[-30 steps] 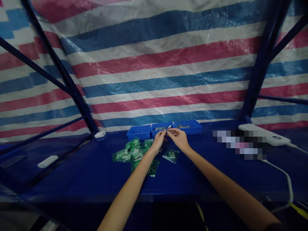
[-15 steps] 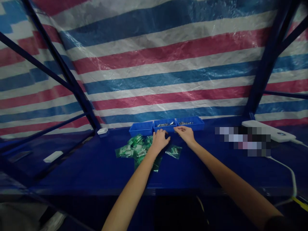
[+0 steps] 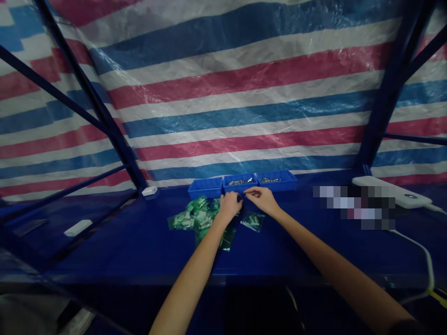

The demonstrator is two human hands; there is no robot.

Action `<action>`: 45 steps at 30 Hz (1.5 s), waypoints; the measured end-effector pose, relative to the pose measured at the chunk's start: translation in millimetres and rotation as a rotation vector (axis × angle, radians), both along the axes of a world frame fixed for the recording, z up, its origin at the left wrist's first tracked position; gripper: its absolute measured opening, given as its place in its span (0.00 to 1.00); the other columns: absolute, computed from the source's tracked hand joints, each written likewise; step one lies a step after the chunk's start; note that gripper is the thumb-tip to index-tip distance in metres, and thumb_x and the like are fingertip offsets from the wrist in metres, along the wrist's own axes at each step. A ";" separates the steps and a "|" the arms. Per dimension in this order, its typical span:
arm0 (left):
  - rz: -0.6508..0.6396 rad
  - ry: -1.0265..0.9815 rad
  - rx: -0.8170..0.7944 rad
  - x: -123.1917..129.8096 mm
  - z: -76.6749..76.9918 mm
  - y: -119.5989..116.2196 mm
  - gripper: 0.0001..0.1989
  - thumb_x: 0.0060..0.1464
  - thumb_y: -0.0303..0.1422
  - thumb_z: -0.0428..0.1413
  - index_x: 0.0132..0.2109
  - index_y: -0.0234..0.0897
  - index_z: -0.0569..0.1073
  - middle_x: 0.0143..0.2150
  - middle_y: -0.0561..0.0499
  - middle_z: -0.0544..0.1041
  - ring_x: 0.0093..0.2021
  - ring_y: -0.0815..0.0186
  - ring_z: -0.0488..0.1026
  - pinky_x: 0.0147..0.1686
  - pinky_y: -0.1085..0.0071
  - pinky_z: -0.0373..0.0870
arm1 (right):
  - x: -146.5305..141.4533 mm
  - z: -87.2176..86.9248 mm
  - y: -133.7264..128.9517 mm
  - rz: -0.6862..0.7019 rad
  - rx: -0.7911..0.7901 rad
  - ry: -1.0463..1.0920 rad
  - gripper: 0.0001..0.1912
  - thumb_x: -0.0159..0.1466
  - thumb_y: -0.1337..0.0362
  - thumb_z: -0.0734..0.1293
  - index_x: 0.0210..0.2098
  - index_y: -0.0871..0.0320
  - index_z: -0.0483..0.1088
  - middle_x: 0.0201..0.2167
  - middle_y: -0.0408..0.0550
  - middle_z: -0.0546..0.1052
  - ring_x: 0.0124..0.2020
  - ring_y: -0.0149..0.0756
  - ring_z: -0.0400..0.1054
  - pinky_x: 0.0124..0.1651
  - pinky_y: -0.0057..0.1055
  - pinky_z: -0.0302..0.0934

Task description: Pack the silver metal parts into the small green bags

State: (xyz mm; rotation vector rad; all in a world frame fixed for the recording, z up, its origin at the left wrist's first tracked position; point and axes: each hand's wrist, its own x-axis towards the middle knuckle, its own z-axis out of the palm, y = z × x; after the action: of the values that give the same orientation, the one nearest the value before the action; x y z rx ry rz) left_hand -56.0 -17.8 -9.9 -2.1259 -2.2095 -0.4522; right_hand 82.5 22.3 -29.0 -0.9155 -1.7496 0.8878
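My left hand (image 3: 229,206) is at the right side of a pile of small green-tinted clear bags (image 3: 199,217), its fingers curled; what they hold, if anything, is hidden. Close by on the right, my right hand (image 3: 262,199) points its pinched fingertips toward the left hand. Whatever lies in that pinch is too small to make out. A single clear bag with small pieces inside (image 3: 253,221) lies on the blue table just below the hands. Behind them stands a blue bin (image 3: 228,189) with silvery metal parts (image 3: 241,182).
Beside that bin are another blue bin with small metal pieces (image 3: 284,186) on the right and a blue bin (image 3: 206,192) on the left. A white device with a cable (image 3: 393,190) lies at the right. Dark blue posts (image 3: 382,93) and striped sheeting (image 3: 244,111) enclose the table.
My right hand has moved left, bringing its fingertips close to my left hand. The left hand's fingers have curled in more. The bags and bins stay in place.
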 end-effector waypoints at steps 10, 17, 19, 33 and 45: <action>0.125 -0.159 0.193 -1.2 6.3 -0.3 0.11 0.53 0.30 0.48 0.41 0.39 0.73 0.41 0.47 0.76 0.43 0.61 0.71 0.44 0.66 0.64 | -5.3 4.7 -27.1 0.078 0.207 -0.502 0.12 0.46 0.51 0.70 0.27 0.49 0.75 0.30 0.40 0.79 0.34 0.36 0.72 0.33 0.28 0.58; 0.122 -0.131 0.228 1.6 2.0 1.9 0.09 0.53 0.32 0.49 0.38 0.40 0.74 0.40 0.50 0.77 0.41 0.64 0.72 0.40 0.71 0.65 | -8.2 4.0 -28.7 0.045 0.265 -0.640 0.11 0.49 0.54 0.68 0.30 0.51 0.74 0.33 0.40 0.78 0.36 0.34 0.71 0.34 0.26 0.57; 0.118 -0.134 0.220 2.0 2.3 1.7 0.09 0.53 0.32 0.50 0.37 0.40 0.74 0.40 0.50 0.77 0.41 0.64 0.72 0.40 0.71 0.65 | -7.9 3.7 -27.0 0.018 0.271 -0.660 0.11 0.50 0.54 0.67 0.30 0.51 0.74 0.34 0.40 0.78 0.37 0.34 0.71 0.34 0.27 0.57; 0.058 -0.134 0.178 5.7 5.4 -0.4 0.09 0.53 0.32 0.49 0.37 0.40 0.74 0.38 0.51 0.77 0.40 0.65 0.73 0.38 0.72 0.64 | -1.4 2.0 -15.9 -0.122 0.070 -0.600 0.13 0.48 0.60 0.69 0.34 0.52 0.73 0.33 0.40 0.78 0.38 0.33 0.71 0.36 0.26 0.59; 0.034 -0.246 0.162 7.4 5.0 -1.3 0.08 0.51 0.31 0.50 0.35 0.39 0.74 0.37 0.50 0.78 0.39 0.64 0.74 0.39 0.71 0.67 | -0.6 2.4 -16.1 -0.046 0.031 -0.510 0.10 0.48 0.61 0.69 0.32 0.51 0.71 0.30 0.36 0.78 0.35 0.31 0.72 0.32 0.25 0.57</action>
State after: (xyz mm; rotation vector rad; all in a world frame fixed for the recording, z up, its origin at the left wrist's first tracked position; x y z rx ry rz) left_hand -48.6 -19.1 -4.9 -2.0432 -2.2344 -0.9018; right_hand 81.9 6.2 -26.6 -1.2330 -2.1519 0.6265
